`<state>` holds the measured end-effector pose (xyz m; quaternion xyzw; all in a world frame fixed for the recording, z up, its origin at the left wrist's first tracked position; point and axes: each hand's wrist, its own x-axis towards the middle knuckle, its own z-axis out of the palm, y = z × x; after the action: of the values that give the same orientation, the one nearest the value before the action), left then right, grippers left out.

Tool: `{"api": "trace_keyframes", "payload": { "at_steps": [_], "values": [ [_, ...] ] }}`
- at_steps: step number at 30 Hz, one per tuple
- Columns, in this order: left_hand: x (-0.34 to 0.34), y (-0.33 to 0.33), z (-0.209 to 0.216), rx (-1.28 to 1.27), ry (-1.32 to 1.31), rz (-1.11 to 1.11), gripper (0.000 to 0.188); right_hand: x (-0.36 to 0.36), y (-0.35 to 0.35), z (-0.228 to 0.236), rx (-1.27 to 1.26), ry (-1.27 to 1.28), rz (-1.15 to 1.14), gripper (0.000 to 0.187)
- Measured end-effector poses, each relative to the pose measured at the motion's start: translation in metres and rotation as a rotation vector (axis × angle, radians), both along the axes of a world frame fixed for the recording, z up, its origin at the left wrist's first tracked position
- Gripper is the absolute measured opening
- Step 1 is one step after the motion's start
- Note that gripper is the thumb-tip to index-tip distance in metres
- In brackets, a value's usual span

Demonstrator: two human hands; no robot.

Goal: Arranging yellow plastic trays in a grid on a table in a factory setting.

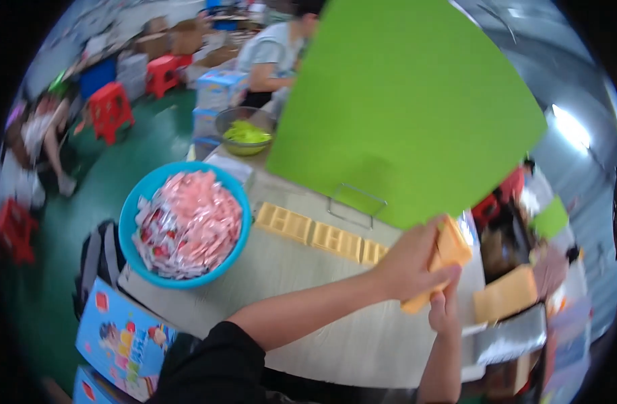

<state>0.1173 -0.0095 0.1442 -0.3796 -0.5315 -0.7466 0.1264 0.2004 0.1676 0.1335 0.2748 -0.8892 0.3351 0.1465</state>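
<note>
Left hand (pixel 406 262) and right hand (pixel 446 311) both grasp a yellow piece (pixel 454 246) before the green board (pixel 409 108), apparently steadying it; below the board, yellow trays (pixel 337 240) line the bench (pixel 362 340), presumably for reach.

Grn floor (pixel 93 178), red stools (pixel 110 111) upper L, bright lt (pixel 571 126) R.

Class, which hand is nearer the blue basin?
Left. The left hand is to the right of the blue basin; the right hand is farther right.

Black left sleeve (pixel 207 367); left forearm (pixel 315 306), left hand (pixel 404 261), right forearm (pixel 443 363) and right hand (pixel 446 313) all bare.
</note>
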Motion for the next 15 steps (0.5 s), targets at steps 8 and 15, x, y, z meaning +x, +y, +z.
{"api": "trace_keyframes", "payload": {
  "at_steps": [8,15],
  "values": [
    [0.022,-0.023,0.01,-0.245,-0.031,-0.032,0.088,0.027,0.016,-0.009,-0.01,-0.016,0.066,0.099],
    [0.002,-0.006,0.005,-0.044,0.108,0.014,0.072,0.027,0.032,-0.001,-0.247,-0.075,-0.265,0.112]
  ]
}}
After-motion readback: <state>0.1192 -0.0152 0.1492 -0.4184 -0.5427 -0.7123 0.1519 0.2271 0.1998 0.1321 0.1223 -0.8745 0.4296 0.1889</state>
